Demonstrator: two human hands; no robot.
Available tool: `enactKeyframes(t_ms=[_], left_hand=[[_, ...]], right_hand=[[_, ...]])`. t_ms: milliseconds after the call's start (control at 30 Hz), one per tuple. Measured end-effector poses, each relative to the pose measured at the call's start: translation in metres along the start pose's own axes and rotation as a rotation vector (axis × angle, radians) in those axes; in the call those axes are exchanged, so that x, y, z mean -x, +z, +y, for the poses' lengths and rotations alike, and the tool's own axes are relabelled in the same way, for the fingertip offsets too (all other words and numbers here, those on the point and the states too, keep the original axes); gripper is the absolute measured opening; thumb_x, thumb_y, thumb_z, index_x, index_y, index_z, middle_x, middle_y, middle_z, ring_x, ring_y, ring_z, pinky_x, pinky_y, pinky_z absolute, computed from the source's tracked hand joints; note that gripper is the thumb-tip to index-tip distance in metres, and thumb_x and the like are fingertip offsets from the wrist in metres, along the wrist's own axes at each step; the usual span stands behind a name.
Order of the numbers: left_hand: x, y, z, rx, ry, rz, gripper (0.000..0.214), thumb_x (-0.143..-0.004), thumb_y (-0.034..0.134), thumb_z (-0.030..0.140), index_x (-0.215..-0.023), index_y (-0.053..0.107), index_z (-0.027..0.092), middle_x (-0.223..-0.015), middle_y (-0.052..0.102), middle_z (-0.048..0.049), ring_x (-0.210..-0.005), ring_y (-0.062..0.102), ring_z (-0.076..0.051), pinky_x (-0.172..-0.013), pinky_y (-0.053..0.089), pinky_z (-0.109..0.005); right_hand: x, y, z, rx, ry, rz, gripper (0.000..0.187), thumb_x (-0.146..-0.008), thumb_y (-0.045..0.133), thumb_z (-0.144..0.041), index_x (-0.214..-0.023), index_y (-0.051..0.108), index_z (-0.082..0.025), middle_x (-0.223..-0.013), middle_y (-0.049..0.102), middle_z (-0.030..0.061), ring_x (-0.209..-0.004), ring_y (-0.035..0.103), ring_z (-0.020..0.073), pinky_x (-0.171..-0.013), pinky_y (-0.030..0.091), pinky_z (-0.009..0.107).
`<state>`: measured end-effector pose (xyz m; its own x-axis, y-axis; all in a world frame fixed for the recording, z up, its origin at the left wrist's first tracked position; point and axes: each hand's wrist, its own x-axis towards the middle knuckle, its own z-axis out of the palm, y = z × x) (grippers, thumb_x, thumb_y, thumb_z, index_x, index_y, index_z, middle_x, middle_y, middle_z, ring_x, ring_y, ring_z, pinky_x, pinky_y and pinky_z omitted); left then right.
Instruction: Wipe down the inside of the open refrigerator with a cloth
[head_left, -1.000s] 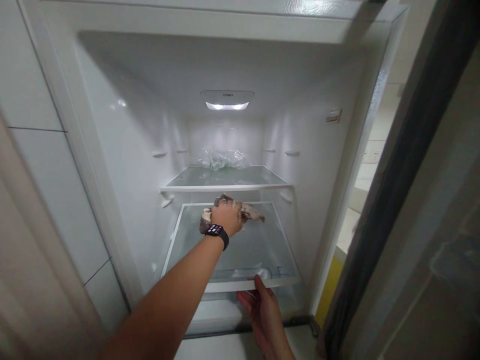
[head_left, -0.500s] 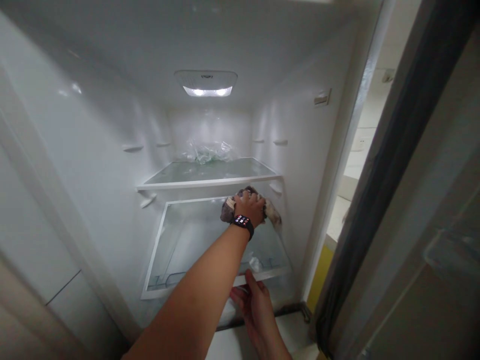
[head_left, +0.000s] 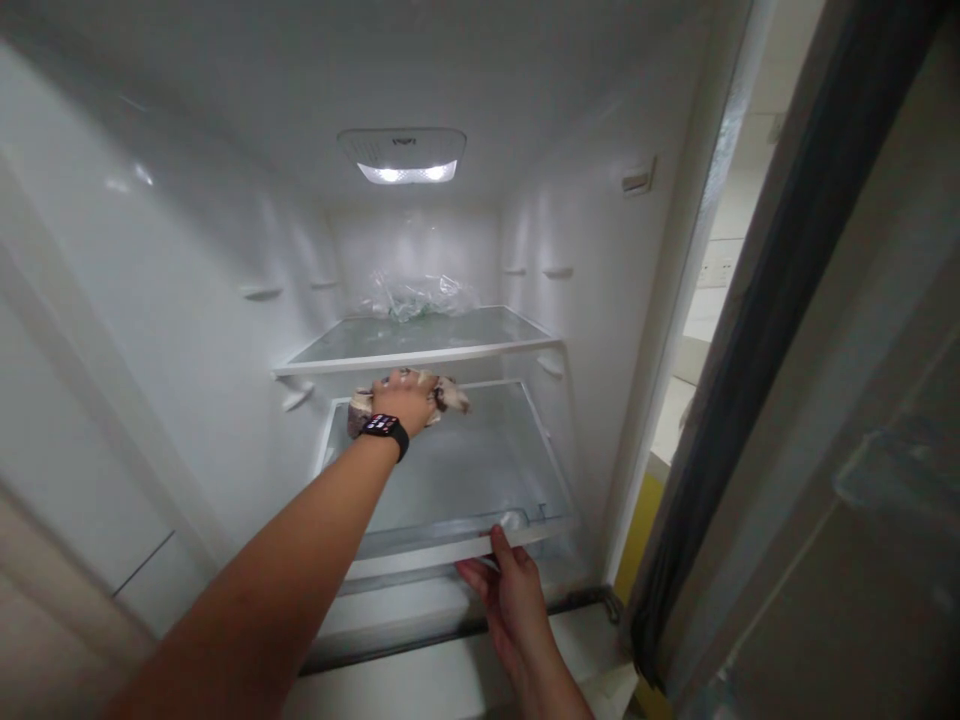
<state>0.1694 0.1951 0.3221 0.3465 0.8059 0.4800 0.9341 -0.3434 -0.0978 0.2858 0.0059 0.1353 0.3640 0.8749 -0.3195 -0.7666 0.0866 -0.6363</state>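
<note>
White fridge interior (head_left: 592, 330), lamp (head_left: 407, 172) lit near top, fridge door (head_left: 817, 480) standing open at right
Upper glass shelf (head_left: 420, 338) with crumpled clear plastic bag (head_left: 420, 298) toward back
Left hand (head_left: 405, 398), black watch (head_left: 384, 427) on wrist, fingers curled over bunched cloth (head_left: 453, 395), gripping it
Cloth over rear part of lower glass shelf (head_left: 472, 465), below upper shelf's front edge, ends sticking out both sides of hand; whether pressed to glass, cannot tell
Right hand (head_left: 516, 590) pinching lower shelf's front rim, thumb on top, fingers beneath
</note>
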Motion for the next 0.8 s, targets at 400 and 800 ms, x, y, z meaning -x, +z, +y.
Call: enactKeyframes(t_ms=[400,800], left_hand=[[0.029,-0.001,-0.007,0.009,-0.034,0.057,0.050,-0.097,0.042,0.044,-0.139,0.063,0.030,-0.138,0.065,-0.0176,-0.128,0.051,-0.042,-0.098,0.043,-0.062],[0.018,0.012,0.137,0.214,0.432,0.041,0.036,-0.092,0.056,0.035,-0.126,0.068,0.029,-0.130,0.069,-0.0106,-0.128,0.050,-0.035,-0.103,0.039,-0.061]], right_hand=[[0.001,0.001,-0.001,0.005,-0.027,-0.035,0.069,-0.049,0.101,-0.059,-0.087,0.060,-0.017,-0.072,0.071,-0.0030,-0.062,0.075,0.0187,-0.065,0.071,0.034],[-0.002,0.001,0.000,-0.011,-0.027,-0.045,0.065,-0.051,0.102,-0.054,-0.080,0.055,-0.019,-0.059,0.064,-0.0057,-0.055,0.071,0.0159,-0.062,0.069,0.030]])
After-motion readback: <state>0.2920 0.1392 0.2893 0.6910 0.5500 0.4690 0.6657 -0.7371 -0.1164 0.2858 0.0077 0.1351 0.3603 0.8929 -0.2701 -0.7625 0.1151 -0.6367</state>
